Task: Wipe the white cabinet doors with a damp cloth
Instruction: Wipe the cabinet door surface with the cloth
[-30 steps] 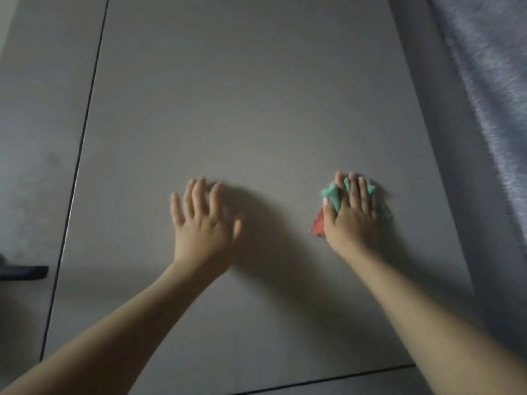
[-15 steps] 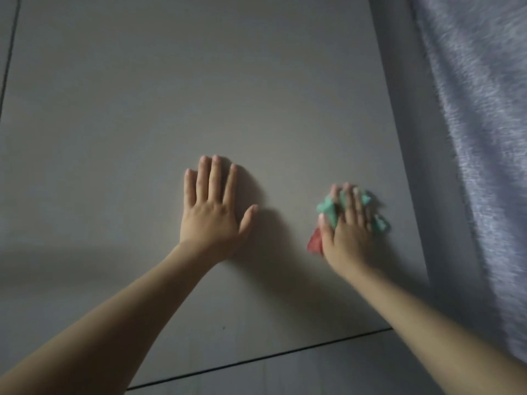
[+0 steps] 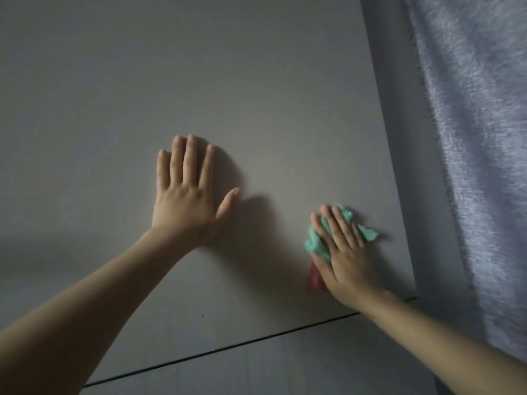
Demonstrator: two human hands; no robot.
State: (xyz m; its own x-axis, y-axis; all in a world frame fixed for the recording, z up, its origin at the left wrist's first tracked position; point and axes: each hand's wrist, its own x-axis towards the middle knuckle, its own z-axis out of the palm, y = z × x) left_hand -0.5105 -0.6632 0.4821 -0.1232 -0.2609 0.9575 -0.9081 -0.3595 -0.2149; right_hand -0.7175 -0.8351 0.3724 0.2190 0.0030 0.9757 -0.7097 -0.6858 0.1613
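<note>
We see one cabinet door [image 3: 256, 89] filling most of the view: flat, matte, off-white going grey in dim light, no handle in sight. A thin dark seam [image 3: 256, 339] runs diagonally below it, with a strip of a second panel [image 3: 285, 369] under that. One tiny dark speck [image 3: 203, 315] sits on the door low down, just above the seam.

One cloth [image 3: 368, 233]: bunched, mint green on top, a red patch showing at its lower edge by the heel of the palm. It sits on the door's lower right area, near the right edge and a bit above the seam.

Two hands, both bare-armed. Left hand [image 3: 186, 195] is spread flat on the door, fingers straight and close together, thumb angled out to the right; it holds nothing. Right hand [image 3: 343, 252] lies flat over the cloth, fingers straight, pressing it against the door; green folds stick out past the fingertips and on both sides.

One grey-blue textured curtain [image 3: 470, 138] hangs along the right, next to the cabinet's side face.

Versus half a second back: the right hand and cloth now sit lower and further right on the door, closer to the corner. The left hand keeps its flat pose. The seam shows slightly higher in view.
</note>
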